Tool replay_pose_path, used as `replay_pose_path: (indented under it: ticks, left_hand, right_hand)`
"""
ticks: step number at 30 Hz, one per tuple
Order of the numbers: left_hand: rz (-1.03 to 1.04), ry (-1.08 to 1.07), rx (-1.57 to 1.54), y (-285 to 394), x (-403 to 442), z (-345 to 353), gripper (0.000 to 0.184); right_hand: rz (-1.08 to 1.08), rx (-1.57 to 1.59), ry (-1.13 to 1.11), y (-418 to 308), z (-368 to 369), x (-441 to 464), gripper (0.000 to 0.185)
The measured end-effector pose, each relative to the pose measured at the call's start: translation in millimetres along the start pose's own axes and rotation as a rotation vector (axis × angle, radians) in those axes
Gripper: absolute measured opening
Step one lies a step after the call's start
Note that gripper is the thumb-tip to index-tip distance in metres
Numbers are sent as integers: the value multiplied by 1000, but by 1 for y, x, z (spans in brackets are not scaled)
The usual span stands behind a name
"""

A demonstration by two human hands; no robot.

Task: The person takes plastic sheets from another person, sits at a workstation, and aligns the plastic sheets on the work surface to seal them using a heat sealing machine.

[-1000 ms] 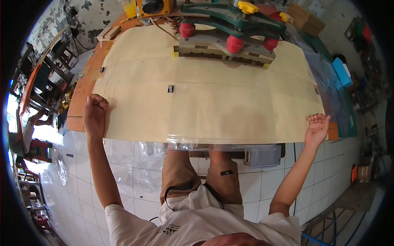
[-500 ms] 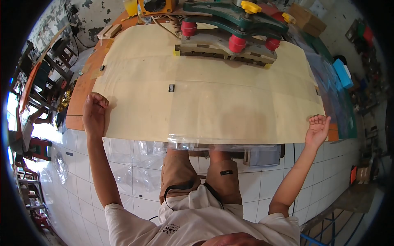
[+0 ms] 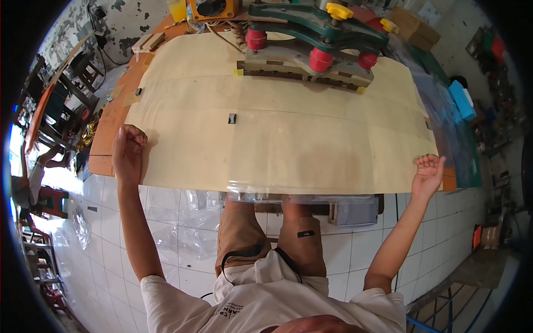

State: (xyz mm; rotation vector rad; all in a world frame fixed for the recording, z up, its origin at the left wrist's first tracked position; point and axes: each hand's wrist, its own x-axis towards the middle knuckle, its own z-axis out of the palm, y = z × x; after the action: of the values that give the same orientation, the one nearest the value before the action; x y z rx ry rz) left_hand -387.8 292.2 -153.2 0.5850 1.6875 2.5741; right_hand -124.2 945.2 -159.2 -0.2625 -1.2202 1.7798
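My left hand (image 3: 129,154) rests palm up at the left edge of a large cream sheet (image 3: 183,133), its fingers loosely curled and holding nothing. At the sheet's right front corner my right hand (image 3: 427,173) also lies palm up, empty, with its fingers slightly bent and the thumb apart. A clear plastic sheet (image 3: 244,191) covers the middle of the cream sheet and hangs past the front edge. One small black piece (image 3: 232,119) lies near the centre, and another black piece (image 3: 138,91) sits by the left edge.
Above the table's far side hangs a green press frame (image 3: 344,39) with red spacers and a long metal die (image 3: 300,75) below. Wooden blocks (image 3: 148,43) lie at the back left, a blue box (image 3: 462,100) at the right. Plastic wrap (image 3: 177,230) covers some floor tiles.
Both hands stay in place with the same loose finger pose. The view shifts very slightly; nothing on the table visibly moves.
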Motion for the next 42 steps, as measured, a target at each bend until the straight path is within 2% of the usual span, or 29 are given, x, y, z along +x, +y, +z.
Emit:
replay_pose_path:
  ticks: [6,8,10,11,13,14,16,20,22,23,25,26,28,32,35,37,38,40,41,42]
  left_hand:
    - [2,-52,-37,-7,2,-12,33]
    - [-10,-71,-21,-5,2,-10,32]
    - [-15,-73,-25,-6,2,-9,32]
    - [-7,-62,-20,-5,3,-9,32]
    - [-3,-67,-4,-7,4,-12,32]
    - [-2,-62,15,-7,5,-13,32]
    - [-9,-44,30,-7,5,-10,32]
    - [-11,-2,110,-7,5,-3,32]
    - [-7,-14,126,-7,4,-1,32]
    - [0,-26,136,-7,5,0,32]
    - [-10,-8,160,-5,5,1,32]
    - [-23,20,183,-6,4,1,33]
    - [-15,31,188,-3,2,9,32]
    - [-22,44,249,-8,4,6,32]
    - [-22,20,295,-3,2,9,30]
    - [-12,42,319,-1,0,17,29]
    - [-6,49,319,-1,0,17,29]
    - [-28,40,367,-1,-1,18,30]
    - [-44,71,409,2,-3,24,32]
    - [-36,75,414,3,-2,25,32]
  right_hand:
    - [54,-68,0,-12,21,4,39]
    - [45,-629,1,-21,29,23,39]
    - [-30,-977,-46,-21,12,60,45]
    - [-33,-979,-36,-13,-5,86,45]
    - [-176,-1525,-55,4,-36,128,54]
    - [-183,-1522,-52,-3,-16,120,54]
    - [9,-1778,7,-15,21,105,63]
    - [121,-1805,-2,-8,16,130,64]
    - [285,-1567,-216,-8,7,141,68]
    - [283,-1563,-211,-7,7,139,68]
    - [131,-1615,-200,-3,15,130,71]
    - [121,-1614,-205,-1,30,116,71]
    - [-147,-1849,-248,5,66,76,80]
    - [-37,-2004,-315,37,90,44,84]
    - [28,-1882,-312,50,90,48,79]
    - [21,-1810,-350,52,93,49,62]
    - [12,-1807,-355,54,96,49,62]
    - [-132,-1834,-374,54,107,43,48]
    - [-138,-1826,-376,50,114,38,48]
    - [-312,-1759,-350,46,121,31,42]
